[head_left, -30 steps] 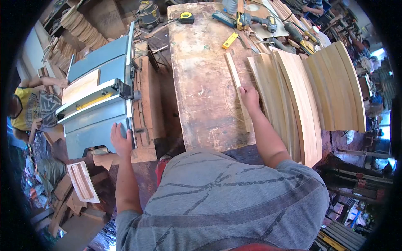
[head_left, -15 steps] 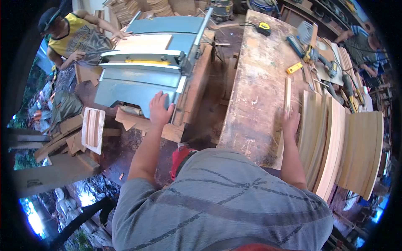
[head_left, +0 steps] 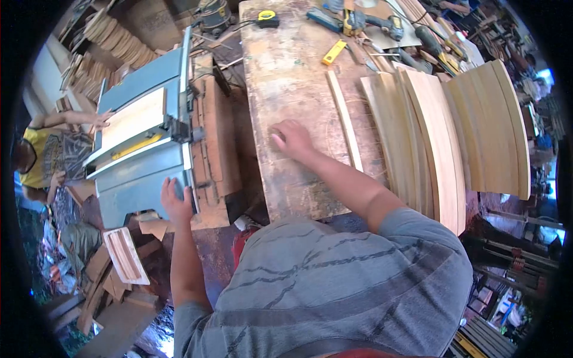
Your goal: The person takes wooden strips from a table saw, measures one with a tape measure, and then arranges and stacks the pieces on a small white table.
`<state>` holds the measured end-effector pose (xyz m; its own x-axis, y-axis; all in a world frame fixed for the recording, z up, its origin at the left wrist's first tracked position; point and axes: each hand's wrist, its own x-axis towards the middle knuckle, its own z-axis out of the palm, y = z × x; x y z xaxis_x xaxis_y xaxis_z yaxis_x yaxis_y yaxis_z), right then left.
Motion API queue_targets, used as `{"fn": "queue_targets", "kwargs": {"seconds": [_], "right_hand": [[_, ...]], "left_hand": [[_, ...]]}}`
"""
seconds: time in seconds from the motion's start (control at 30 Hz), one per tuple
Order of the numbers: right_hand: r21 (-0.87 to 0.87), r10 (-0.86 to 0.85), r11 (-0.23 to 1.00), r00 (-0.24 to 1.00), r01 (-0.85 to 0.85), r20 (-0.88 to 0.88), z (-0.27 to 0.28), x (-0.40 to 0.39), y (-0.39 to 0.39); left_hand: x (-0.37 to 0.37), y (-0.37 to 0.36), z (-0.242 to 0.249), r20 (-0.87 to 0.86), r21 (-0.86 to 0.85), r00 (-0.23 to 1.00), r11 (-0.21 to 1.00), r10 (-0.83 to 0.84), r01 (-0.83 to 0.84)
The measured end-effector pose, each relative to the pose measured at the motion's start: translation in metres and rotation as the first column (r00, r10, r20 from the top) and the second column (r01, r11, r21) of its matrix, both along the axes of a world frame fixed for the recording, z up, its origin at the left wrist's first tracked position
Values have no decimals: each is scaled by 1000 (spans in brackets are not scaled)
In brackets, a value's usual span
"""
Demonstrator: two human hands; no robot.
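Observation:
My left hand [head_left: 177, 201] rests with fingers spread on the near right corner of a blue-grey table saw [head_left: 143, 173]. My right hand [head_left: 291, 137] is over the left side of a worn wooden workbench [head_left: 298, 191], its fingers curled in; anything inside them is hidden. A thin wooden strip [head_left: 345, 122] lies on the bench to the right of that hand, apart from it. Across the saw, another person's hand [head_left: 102, 121] touches a pale board [head_left: 134, 119] lying by the saw's fence [head_left: 140, 146].
Curved wooden panels [head_left: 430, 131] stand along the bench's right side. A tape measure [head_left: 268, 19], a small yellow level [head_left: 334, 52] and a cordless drill [head_left: 388, 25] lie toward its far end. Offcuts [head_left: 113, 280] are piled below left, near a white-edged panel [head_left: 126, 255].
The view has turned to the right. My right hand has left the wooden strip and moved left across the bench. My left hand stays on the saw's corner.

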<state>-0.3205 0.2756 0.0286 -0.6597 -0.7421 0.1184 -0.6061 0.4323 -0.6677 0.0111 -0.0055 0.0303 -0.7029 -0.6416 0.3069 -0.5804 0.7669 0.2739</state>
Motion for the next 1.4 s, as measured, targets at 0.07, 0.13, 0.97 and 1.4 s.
{"fn": "queue_targets", "kwargs": {"seconds": [0.07, 0.13, 0.97, 1.4], "right_hand": [[-20, -12, 1000, 1000, 12, 12, -1, -7, -3], [-64, -44, 997, 997, 47, 59, -8, -10, -7], [-306, 174, 950, 926, -67, 336, -17, 3, -137], [-120, 156, 764, -2, 634, 988, -23, 38, -269]], "left_hand": [[-5, 1, -1, 6, -17, 1000, 1000, 9, -9], [-4, 2, 0, 29, -31, 999, 998, 46, -45], [-3, 4, 4, 0, -12, 999, 999, 51, -51], [-1, 3, 4, 19, 12, 998, 998, 58, -58]]}}
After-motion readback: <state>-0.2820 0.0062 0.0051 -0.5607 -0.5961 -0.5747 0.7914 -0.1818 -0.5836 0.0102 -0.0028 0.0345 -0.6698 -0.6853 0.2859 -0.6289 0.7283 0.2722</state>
